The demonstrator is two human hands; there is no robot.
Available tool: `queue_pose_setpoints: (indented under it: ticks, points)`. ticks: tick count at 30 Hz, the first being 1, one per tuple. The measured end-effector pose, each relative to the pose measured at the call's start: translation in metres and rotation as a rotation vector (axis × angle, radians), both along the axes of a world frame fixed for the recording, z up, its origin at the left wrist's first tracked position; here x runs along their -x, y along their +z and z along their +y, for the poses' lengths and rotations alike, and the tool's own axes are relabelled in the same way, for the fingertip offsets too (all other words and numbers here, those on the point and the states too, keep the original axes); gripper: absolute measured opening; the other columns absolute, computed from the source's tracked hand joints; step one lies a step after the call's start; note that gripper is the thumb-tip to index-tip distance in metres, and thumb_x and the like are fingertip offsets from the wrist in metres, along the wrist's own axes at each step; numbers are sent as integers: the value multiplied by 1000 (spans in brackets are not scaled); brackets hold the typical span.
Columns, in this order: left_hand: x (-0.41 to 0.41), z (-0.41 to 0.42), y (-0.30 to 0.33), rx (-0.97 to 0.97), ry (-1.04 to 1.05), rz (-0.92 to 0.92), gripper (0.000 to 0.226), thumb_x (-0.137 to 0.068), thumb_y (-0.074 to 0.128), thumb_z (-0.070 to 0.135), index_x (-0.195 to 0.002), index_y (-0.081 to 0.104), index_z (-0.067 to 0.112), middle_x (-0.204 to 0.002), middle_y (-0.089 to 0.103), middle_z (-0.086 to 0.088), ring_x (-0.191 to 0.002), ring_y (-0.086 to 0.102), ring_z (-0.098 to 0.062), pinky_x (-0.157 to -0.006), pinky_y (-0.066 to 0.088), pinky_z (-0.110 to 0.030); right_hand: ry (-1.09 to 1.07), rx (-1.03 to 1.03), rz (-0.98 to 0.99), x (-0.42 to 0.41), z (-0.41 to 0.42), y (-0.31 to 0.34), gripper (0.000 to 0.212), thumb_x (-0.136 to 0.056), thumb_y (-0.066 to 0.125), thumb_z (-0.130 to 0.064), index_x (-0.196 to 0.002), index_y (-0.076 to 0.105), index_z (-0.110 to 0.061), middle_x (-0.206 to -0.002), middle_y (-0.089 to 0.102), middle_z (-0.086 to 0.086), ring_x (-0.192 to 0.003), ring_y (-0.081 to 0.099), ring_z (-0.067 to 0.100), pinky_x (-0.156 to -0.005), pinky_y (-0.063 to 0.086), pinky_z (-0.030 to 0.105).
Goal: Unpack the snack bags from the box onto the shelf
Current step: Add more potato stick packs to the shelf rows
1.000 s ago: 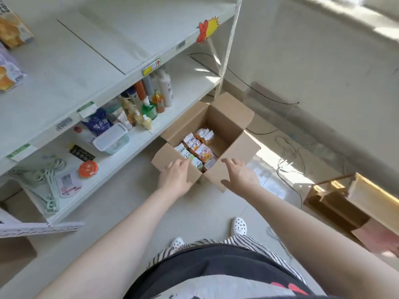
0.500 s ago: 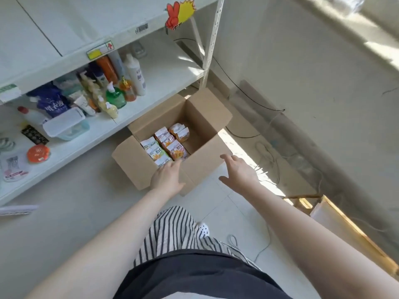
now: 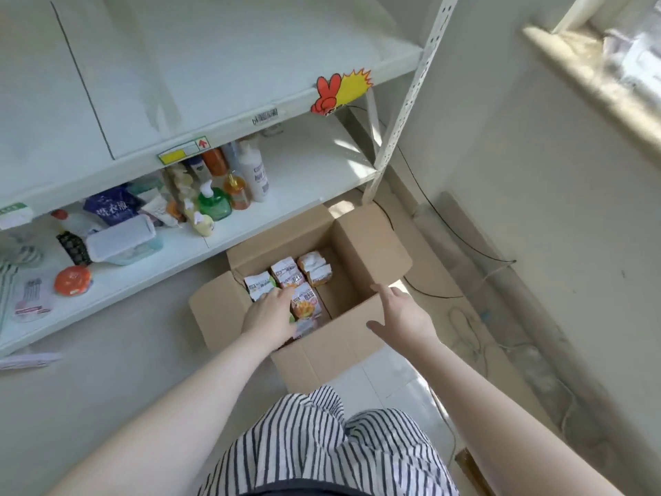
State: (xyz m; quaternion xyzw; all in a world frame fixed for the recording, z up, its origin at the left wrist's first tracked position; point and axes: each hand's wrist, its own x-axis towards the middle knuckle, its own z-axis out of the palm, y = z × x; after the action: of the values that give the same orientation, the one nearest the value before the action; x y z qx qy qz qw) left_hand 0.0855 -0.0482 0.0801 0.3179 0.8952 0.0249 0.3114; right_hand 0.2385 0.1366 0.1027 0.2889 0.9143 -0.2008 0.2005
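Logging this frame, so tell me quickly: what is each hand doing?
Left hand: inside the brown cardboard box, resting on the orange-and-white snack bags; grip cannot be told.
Right hand: open, holding nothing.

The blue pouch [image 3: 113,208] on the lower shelf [image 3: 314,180] bears white Chinese characters, apparently 洗衣液. A red arrow points up on the yellow shelf-edge label [image 3: 184,152]. Print on the snack bags [image 3: 286,281] is too small to read.
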Motion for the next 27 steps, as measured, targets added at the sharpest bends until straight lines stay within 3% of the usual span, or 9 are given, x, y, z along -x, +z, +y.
queue_pose_setpoints:
  ticks: [5,10,19,22,27]
  points:
    - [40,30,-14,-17,110,-11,69,-87,65,28,-147,31,20,-140,45,-4,-127,46,-24,-95,43,-33,48,50,-37,44,50,-26,69,-87,66,-37,-146,32,-21,-135,51,3,-122,51,25,-82,51,35]
    - [61,46,-70,-67,199,8,68,-90,64,28,-148,30,21,-145,42,-2,-129,45,-22,-97,44,-33,132,118,-79,96,82,-97,70,-88,65,-35,-147,30,-24,-138,49,2,-120,52,27,-78,46,32]
    - [100,87,-307,-139,313,-12,61,-94,57,31,-148,31,20,-143,41,-6,-125,48,-25,-96,45,-39,85,213,-41,154,108,-344,70,-86,70,-37,-144,35,-17,-132,51,6,-120,53,26,-89,48,38]
    - [111,103,-386,-191,319,-15,58,-97,53,32,-149,30,19,-145,38,-6,-122,50,-26,-92,43,-36,-13,259,-14,166,112,-423,74,-85,72,-40,-145,35,-16,-135,50,9,-122,53,26,-96,46,38]
    - [131,128,-502,-290,388,-46,58,-95,56,34,-148,33,24,-143,38,-9,-124,49,-30,-102,41,-42,-216,396,26,193,112,-528,83,-84,74,-43,-149,31,-13,-142,49,11,-128,50,26,-98,42,32]
